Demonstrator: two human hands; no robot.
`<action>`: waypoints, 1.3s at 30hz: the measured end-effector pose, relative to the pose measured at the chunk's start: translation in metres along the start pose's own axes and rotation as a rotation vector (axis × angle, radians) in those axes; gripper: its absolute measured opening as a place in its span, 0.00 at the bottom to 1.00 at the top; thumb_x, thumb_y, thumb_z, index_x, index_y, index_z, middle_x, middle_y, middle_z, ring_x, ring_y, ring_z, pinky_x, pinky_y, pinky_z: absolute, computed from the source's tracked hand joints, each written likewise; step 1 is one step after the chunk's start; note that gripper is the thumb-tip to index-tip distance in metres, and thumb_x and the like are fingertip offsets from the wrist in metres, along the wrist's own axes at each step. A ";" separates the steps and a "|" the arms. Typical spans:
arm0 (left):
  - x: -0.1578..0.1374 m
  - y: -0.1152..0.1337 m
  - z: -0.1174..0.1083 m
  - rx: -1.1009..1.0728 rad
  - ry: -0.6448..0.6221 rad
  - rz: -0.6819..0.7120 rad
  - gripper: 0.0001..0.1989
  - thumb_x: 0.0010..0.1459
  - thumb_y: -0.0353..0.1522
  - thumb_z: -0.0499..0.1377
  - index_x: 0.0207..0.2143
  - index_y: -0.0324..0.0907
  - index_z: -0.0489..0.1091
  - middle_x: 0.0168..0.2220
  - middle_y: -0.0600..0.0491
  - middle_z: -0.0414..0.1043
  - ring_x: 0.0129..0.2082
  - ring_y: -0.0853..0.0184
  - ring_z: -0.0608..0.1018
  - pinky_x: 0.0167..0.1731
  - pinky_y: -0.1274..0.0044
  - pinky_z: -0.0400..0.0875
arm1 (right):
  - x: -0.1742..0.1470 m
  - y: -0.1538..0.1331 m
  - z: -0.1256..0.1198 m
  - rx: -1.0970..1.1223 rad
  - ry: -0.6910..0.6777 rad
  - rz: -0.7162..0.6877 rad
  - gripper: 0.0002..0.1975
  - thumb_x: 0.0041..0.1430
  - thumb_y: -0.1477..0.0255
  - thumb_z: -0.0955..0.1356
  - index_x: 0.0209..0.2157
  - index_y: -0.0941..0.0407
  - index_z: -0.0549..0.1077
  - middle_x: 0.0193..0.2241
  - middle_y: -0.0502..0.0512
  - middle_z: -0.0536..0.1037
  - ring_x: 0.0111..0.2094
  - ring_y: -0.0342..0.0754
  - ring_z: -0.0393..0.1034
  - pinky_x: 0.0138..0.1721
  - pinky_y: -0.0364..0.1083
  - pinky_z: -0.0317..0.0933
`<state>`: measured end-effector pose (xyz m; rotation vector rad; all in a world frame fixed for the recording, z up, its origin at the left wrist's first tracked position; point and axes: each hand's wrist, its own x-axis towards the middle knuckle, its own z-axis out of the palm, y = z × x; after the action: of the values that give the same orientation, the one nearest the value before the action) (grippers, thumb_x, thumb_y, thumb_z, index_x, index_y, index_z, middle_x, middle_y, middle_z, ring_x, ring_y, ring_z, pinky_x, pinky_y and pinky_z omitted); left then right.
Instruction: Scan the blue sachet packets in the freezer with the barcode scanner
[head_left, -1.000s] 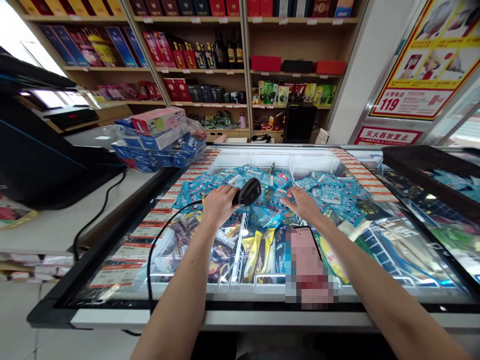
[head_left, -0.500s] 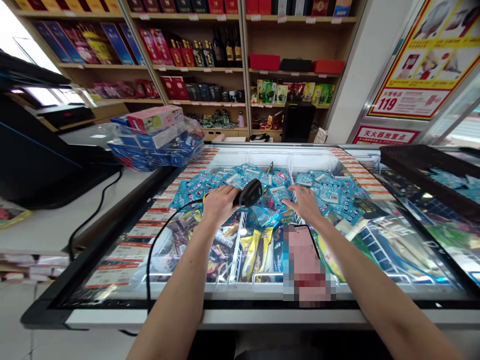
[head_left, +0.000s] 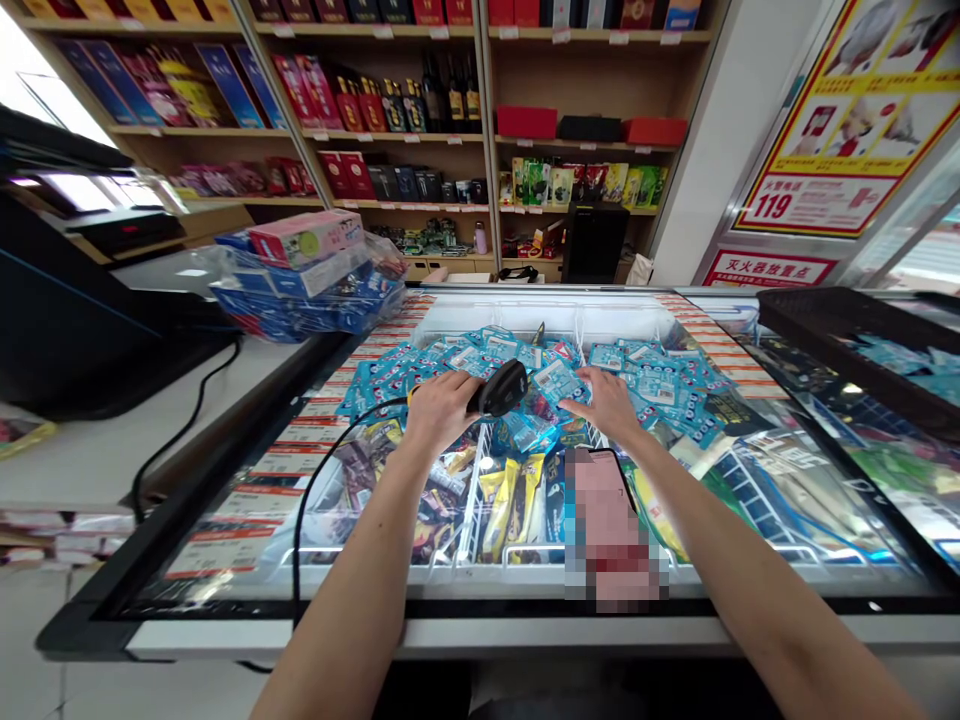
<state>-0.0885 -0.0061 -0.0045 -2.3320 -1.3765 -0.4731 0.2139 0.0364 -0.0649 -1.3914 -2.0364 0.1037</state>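
My left hand (head_left: 444, 410) is closed around a black corded barcode scanner (head_left: 502, 389), whose head points right. Between the thumb and fingers of my right hand (head_left: 609, 402) is the edge of a blue printed packet (head_left: 556, 382), facing up beside the scanner head. Under both hands, many similar blue packets (head_left: 386, 378) lie spread over the glass top of a chest freezer. A phone (head_left: 609, 500), its screen partly blurred out, lies on the glass below my right wrist.
Wrapped ice creams (head_left: 517, 500) show through the freezer glass. The scanner's cable (head_left: 300, 520) runs down past my left forearm. Plastic-wrapped boxes (head_left: 307, 275) stand on the left counter, and a dark tray (head_left: 862, 350) with blue packets sits at right. Stocked shelves (head_left: 390, 140) stand behind.
The blue packet at my right fingers has tilted and shifted slightly up and left. The scanner has moved a touch to the right; my hands are otherwise nearly where they were.
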 end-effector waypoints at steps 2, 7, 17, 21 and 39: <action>0.001 0.002 -0.001 -0.004 -0.015 0.012 0.15 0.53 0.32 0.59 0.45 0.43 0.70 0.39 0.47 0.74 0.42 0.57 0.74 0.40 0.69 0.67 | 0.000 0.002 -0.001 0.092 0.021 0.032 0.29 0.54 0.53 0.67 0.52 0.55 0.64 0.45 0.60 0.76 0.47 0.58 0.68 0.50 0.58 0.58; 0.002 0.006 -0.002 -0.018 -0.038 0.044 0.15 0.55 0.34 0.58 0.46 0.43 0.69 0.39 0.47 0.74 0.42 0.58 0.74 0.39 0.69 0.66 | 0.000 0.004 -0.006 0.289 0.138 0.046 0.24 0.59 0.61 0.64 0.55 0.53 0.63 0.51 0.57 0.73 0.47 0.55 0.69 0.48 0.54 0.62; 0.004 0.015 0.000 -0.048 -0.059 0.092 0.15 0.55 0.35 0.59 0.46 0.43 0.68 0.41 0.48 0.74 0.43 0.59 0.74 0.40 0.69 0.66 | 0.000 0.005 -0.009 0.361 0.177 0.070 0.22 0.59 0.63 0.63 0.55 0.52 0.65 0.36 0.54 0.73 0.34 0.48 0.68 0.38 0.49 0.64; 0.004 0.017 -0.001 -0.049 -0.063 0.093 0.15 0.55 0.35 0.59 0.46 0.43 0.68 0.41 0.47 0.74 0.43 0.58 0.75 0.40 0.69 0.67 | 0.001 0.009 -0.005 0.370 0.193 0.082 0.20 0.58 0.62 0.63 0.51 0.53 0.67 0.31 0.51 0.71 0.32 0.48 0.67 0.37 0.48 0.64; 0.006 0.022 -0.001 -0.060 -0.079 0.074 0.17 0.53 0.35 0.61 0.46 0.44 0.68 0.41 0.47 0.74 0.44 0.58 0.75 0.41 0.69 0.67 | 0.006 0.017 0.001 0.375 0.217 0.128 0.21 0.56 0.61 0.64 0.50 0.54 0.65 0.29 0.51 0.70 0.30 0.48 0.66 0.36 0.49 0.64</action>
<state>-0.0659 -0.0120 -0.0040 -2.4644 -1.3224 -0.4097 0.2263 0.0490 -0.0697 -1.2344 -1.6490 0.3553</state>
